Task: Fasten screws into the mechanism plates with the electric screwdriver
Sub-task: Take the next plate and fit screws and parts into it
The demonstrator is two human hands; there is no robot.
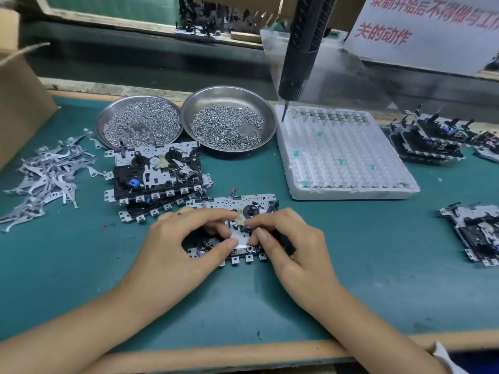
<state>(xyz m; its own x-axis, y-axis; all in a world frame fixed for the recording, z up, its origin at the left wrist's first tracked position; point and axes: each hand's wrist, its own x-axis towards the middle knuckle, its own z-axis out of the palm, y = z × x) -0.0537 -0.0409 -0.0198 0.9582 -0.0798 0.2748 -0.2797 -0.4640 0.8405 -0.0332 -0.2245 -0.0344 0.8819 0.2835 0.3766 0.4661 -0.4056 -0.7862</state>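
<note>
Both hands pinch one mechanism plate before two screw dishes.

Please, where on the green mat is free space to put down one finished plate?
Bare green mat lies right of the hands, between the foam tray and the bench's front edge. Crowded: metal levers far left, the plate stack and screw dishes behind.
</note>
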